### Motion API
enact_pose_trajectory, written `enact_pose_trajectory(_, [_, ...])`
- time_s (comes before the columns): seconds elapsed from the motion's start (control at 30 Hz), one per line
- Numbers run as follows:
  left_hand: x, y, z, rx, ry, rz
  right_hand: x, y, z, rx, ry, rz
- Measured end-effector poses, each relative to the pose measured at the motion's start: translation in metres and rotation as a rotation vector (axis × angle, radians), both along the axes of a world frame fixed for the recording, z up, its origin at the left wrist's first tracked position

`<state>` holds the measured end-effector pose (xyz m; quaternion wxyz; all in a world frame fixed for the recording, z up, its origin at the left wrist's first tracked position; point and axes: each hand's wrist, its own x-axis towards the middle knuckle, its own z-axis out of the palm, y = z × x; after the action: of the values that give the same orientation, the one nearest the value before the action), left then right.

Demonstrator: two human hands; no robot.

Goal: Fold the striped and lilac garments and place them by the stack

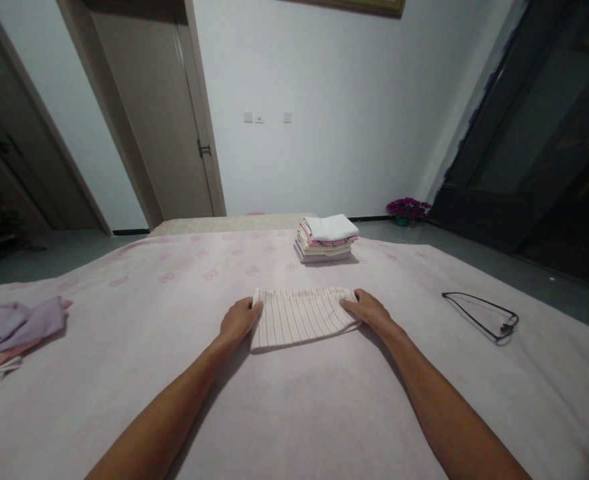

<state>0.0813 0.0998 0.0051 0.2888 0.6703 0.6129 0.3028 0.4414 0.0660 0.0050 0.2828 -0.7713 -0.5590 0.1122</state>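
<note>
A folded piece of cloth [301, 320], cream with thin reddish stripes, lies in front of me on the pink flowered bedspread [294, 413]. My left hand [239, 319] grips its left edge, thumb on top and the other fingers mostly hidden. At the opposite end my right hand [369, 310] pinches the upper right corner, thumb over the fabric. The cloth is stretched flat between both hands, its lower edge slanting up to the right. Just beyond it stands a neat stack of folded cloths [324, 248], with a white one [331, 228] on top.
A loose heap of clothes [19, 330], purple, pink and striped, lies at the far left. To the right rests a black wire hanger [484, 313]. Past the far edge are a door [149, 100], a white wall [324, 160] and purple flowers [408, 208] in a green pot.
</note>
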Motion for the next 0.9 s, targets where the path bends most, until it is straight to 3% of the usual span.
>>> enact_pose_trajectory(0.1, [0.000,-0.005,-0.003,0.063,-0.008,0.021,-0.006,-0.001,0.001,-0.022,-0.006,0.012])
enact_pose_trajectory(0.23, [-0.010,-0.009,-0.004,0.118,-0.045,0.047,-0.021,-0.004,-0.001,0.071,0.086,0.047])
enact_pose_trajectory(0.37, [-0.039,-0.003,0.002,0.162,-0.038,0.121,-0.047,0.002,0.002,0.193,0.419,0.179])
enact_pose_trajectory(0.5, [-0.081,0.004,0.009,0.189,0.025,0.226,-0.085,0.023,0.003,0.205,0.693,0.296])
enact_pose_trajectory(0.7, [-0.125,-0.006,0.006,0.061,0.269,0.314,-0.126,0.048,-0.011,0.146,0.400,0.317])
enact_pose_trajectory(0.8, [-0.124,-0.017,0.007,0.214,0.451,0.282,-0.124,0.046,-0.008,0.202,0.300,0.278])
enact_pose_trajectory(0.9, [-0.105,-0.023,0.008,0.429,0.507,0.115,-0.125,0.036,0.006,0.341,0.031,0.317])
